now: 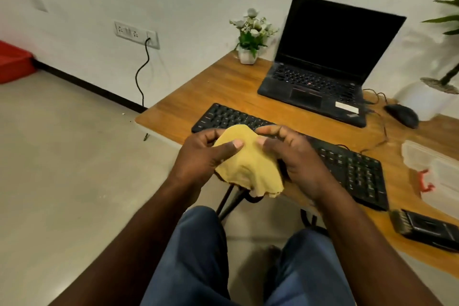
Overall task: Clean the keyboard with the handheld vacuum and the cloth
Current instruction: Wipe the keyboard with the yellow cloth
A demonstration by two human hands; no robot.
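Two knees in blue jeans (198, 256) sit closest, on the near side of the long black keyboard (347, 169). Just off the keyboard's near right corner lies a black handheld vacuum (427, 231), brush end toward it. Both hands are busy with a soft yellow cloth (248, 164), held over the keyboard's near left part: left hand (198, 156) and right hand (295, 156) each pinch it, thumbs on top and fingers curled behind, the rest hanging loose. Honestly can't tell if the cloth touches the keys. The keyboard lies at an angle on a wooden desk (223, 92). Right of it is a clear plastic box with a red latch (434, 169), beyond it a black mouse (402, 115) and an open black laptop (323, 69), then a small potted plant with white flowers (250, 37).
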